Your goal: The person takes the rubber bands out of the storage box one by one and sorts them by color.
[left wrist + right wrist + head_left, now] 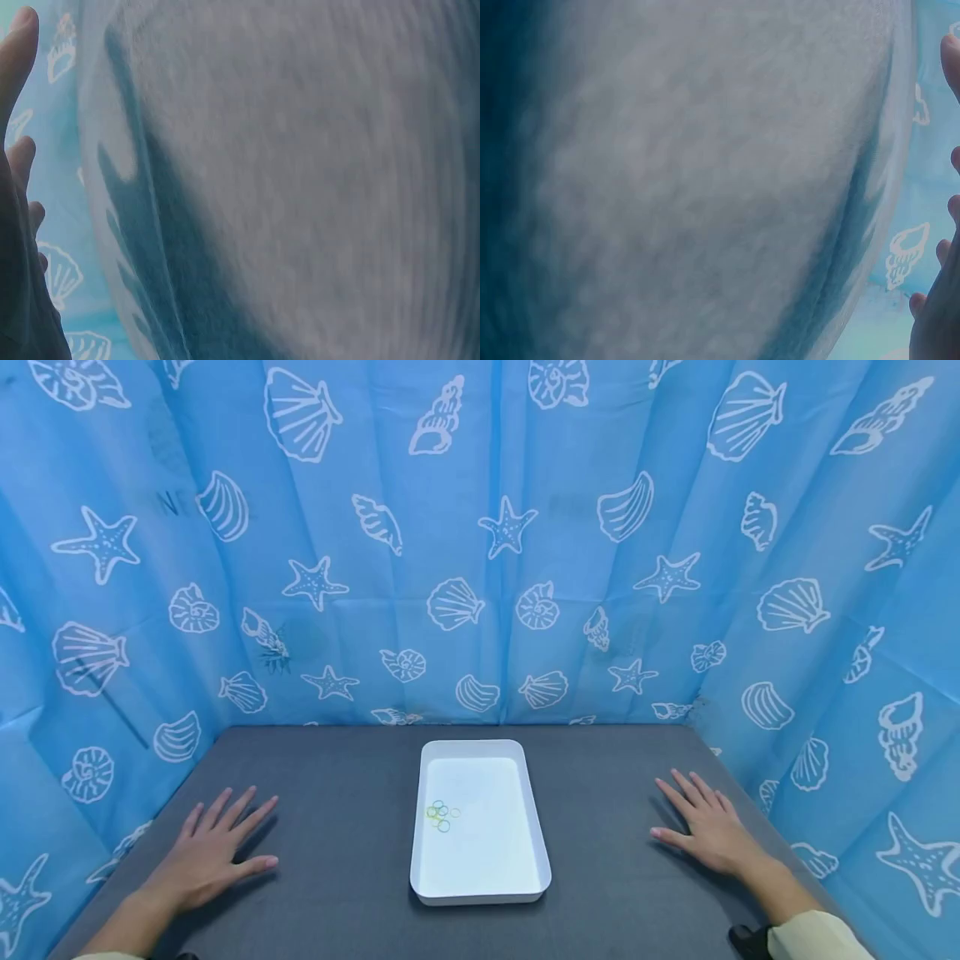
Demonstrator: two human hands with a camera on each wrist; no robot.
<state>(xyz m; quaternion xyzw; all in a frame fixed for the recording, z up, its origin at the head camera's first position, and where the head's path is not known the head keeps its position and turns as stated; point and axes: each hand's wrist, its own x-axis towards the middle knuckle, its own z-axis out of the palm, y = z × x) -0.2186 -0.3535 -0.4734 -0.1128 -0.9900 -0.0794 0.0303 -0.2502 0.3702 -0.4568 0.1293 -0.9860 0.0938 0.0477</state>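
Note:
A white rectangular tray point(480, 872) lies on the grey tabletop, between the two hands and apart from both. Toward its left side sits a small cluster of thin rings point(438, 814), green, yellow and blue, several in number; they look like small rubber bands. My left hand point(204, 858) is over the left part of the table, palm down with fingers spread, holding nothing. On the right side, my right hand point(708, 828) is likewise palm down, its fingers extended and nothing in them. Both wrist views show mostly cloth, with fingertips at the outer edge.
The grey table point(337, 827) reaches back to a blue curtain point(465, 568) printed with white shells and starfish, which also runs along both sides. A dark band point(750, 941) is on the right wrist beside a pale sleeve point(813, 937).

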